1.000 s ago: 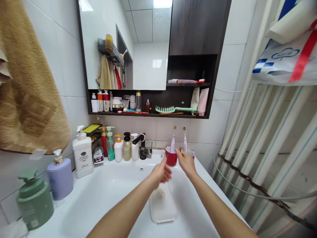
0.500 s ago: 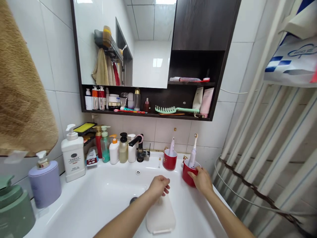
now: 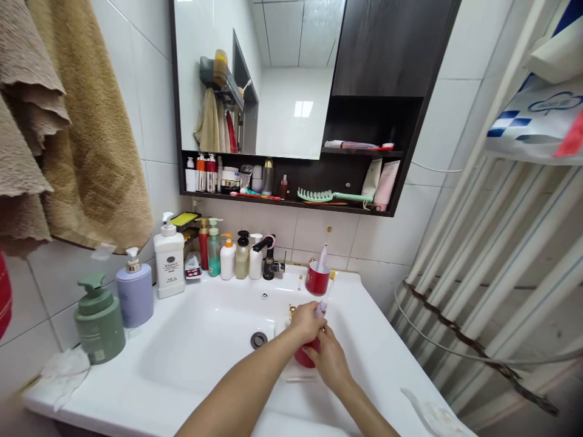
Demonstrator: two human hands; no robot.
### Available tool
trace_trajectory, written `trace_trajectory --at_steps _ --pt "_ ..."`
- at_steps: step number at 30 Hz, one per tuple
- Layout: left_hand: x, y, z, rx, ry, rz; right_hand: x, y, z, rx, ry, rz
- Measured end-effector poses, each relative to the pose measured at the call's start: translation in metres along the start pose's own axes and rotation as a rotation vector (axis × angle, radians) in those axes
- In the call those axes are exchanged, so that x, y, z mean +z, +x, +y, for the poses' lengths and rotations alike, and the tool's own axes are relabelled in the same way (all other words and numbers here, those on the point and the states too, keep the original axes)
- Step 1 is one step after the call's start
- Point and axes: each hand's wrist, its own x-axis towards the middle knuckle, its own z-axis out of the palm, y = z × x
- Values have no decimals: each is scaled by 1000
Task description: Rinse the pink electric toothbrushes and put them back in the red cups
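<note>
My right hand (image 3: 331, 363) is wrapped round a red cup (image 3: 304, 356) and holds it over the right side of the white sink (image 3: 204, 340). My left hand (image 3: 306, 323) is closed on the handle of the pink-and-white toothbrush (image 3: 321, 308) that stands in that cup; its head points up and to the right. A second red cup (image 3: 317, 280) with another toothbrush (image 3: 323, 257) stands on the back ledge of the sink, beyond both hands. A white object lies in the basin under the hands, mostly hidden.
A black tap (image 3: 268, 257) and a row of bottles (image 3: 228, 258) line the back ledge. White (image 3: 169, 261), purple (image 3: 135, 294) and green pump dispensers (image 3: 99, 320) stand at the left. Brown towels (image 3: 86, 139) hang at the left; pipes (image 3: 492, 255) run at the right.
My right hand has carried the red cup with its toothbrush from the sink's back right corner toward me. My left hand has closed on that toothbrush. The view has shifted left.
</note>
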Motion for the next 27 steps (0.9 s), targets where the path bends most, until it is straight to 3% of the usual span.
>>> trace_trajectory --at_steps 8,12,14,17,20,22,25,27 --pt "-66 0 41 124 -178 138 26 3 5 51 -36 17" --pt "-81 -16 50 171 -193 150 17 8 -11 65 -20 59" --pt "-81 -28 50 182 -162 152 1 10 -35 79 135 101" --pt "-74 -46 50 229 27 173 -27 14 -78 36 632 59" --pt "-65 -63 51 264 161 205 -44 15 -108 43 885 45" --pt "-61 -73 52 191 49 133 -48 15 -115 108 1011 27" --pt "-58 -88 49 -46 -312 -132 -51 11 -114 208 1205 -18" --pt "-55 -98 47 -180 -517 -249 -53 7 -114 232 1314 -68"
